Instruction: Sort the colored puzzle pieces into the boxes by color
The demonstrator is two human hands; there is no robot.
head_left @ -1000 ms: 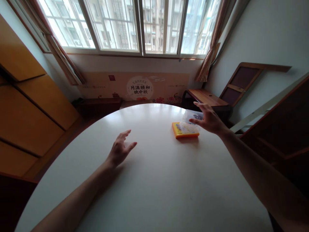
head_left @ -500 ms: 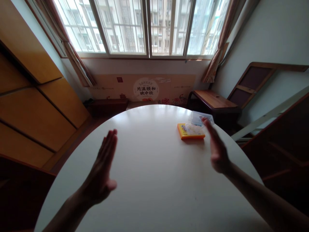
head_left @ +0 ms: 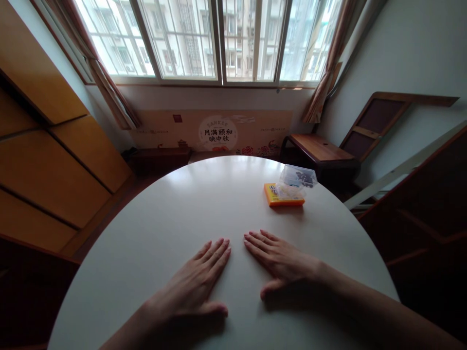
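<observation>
Two hands lie flat on one round white bench (head_left: 164, 214), palms down, in the lower middle of the frame. The left hand (head_left: 195, 287) has its fingers stretched out and close together, pointing up and to the right, with the thumb tucked along the lower edge. The right hand (head_left: 282, 262) mirrors it, fingers straight and pointing up and to the left, thumb spread toward the bottom. The fingertips of the two hands come near each other without touching. Both hands are spread flat and hold nothing. Both forearms run in from the bottom corners of the frame and rest low over the bench. Two small boxes sit together in the upper right part of the bench, well apart from the hands: one flat orange box (head_left: 273, 197), and one clear plastic box (head_left: 297, 176) with dark contents leaning on its far right edge. The right hand is the nearer of the two to them. Behind the bench, in the upper part of the frame, stand one wide window (head_left: 219, 39), one printed banner (head_left: 215, 131) along the wall below it, and one low wooden side table (head_left: 321, 150) at the right.
</observation>
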